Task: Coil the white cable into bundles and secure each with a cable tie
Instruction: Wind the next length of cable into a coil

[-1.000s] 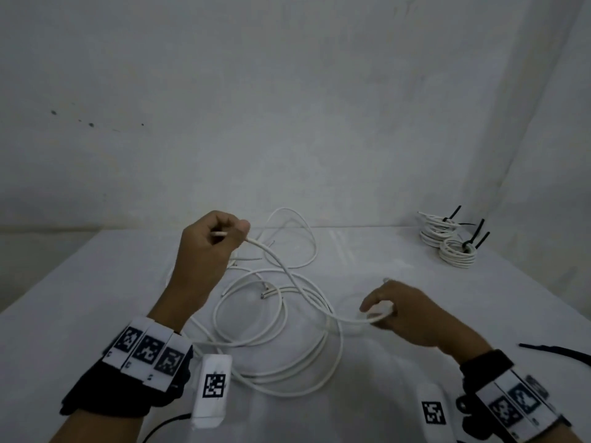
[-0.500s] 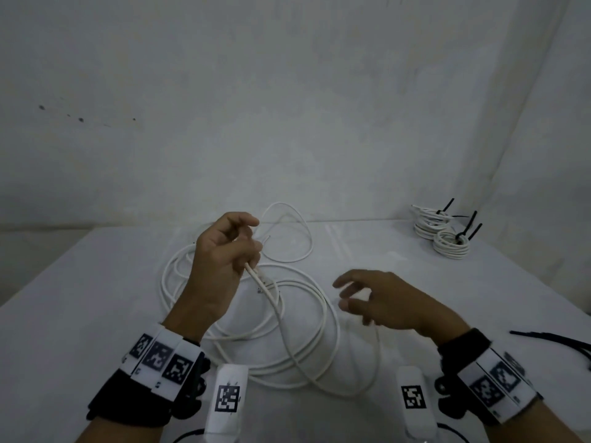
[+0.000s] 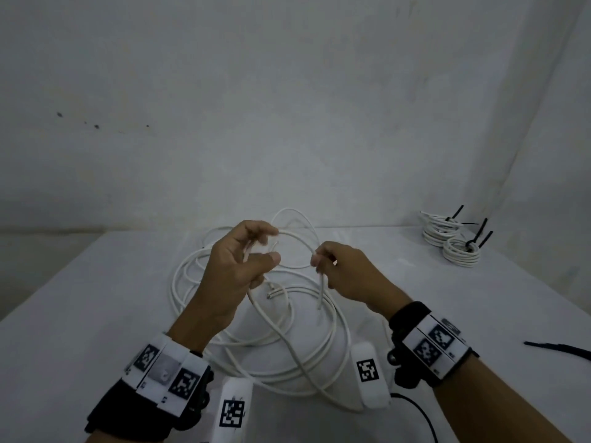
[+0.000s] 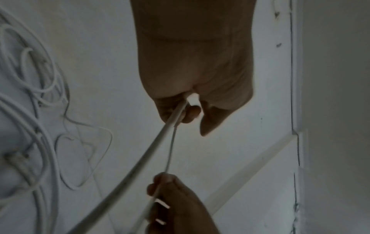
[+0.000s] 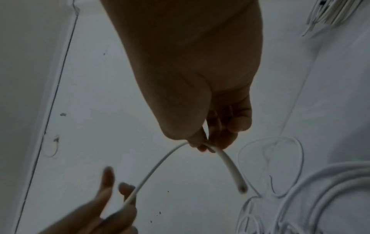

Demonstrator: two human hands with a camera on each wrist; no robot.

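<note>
White cable [image 3: 256,330]: lies in loose, overlapping loops on the white table [image 3: 80,314], with one strand lifted off the heap and held up between the two hands, above the heap's far half.
Left hand [image 3: 238,266]: raised over the heap, fingers and thumb curled round the lifted strand; the left wrist view shows the strand leaving between the curled fingers.
Right hand [image 3: 348,273]: just right of the left hand, thumb and fingertips pinching the same strand close to its cut end.
Free end [image 5: 242,188]: a short tail hangs down from the right hand's pinch, above the heap and not touching it.
Finished bundles [image 3: 451,241]: two tied coils with black cable ties standing up, at the far right corner of the table, well apart from the heap.
Spare cable ties [image 3: 559,348]: dark strips at the right edge of the table, near the right wrist.
Stage: judged to be the start of a new coil, the first turn not yet formed.
Risk, snagging: the heap's loops cross one another, so drawing the strand up could drag neighbouring turns along and knot them.
Risk, slipping: the pinch sits near the tip, so a tug from the heap could pull the end out.
Risk, springing: a slack left grip could let fresh turns spring open before a tie goes on.
</note>
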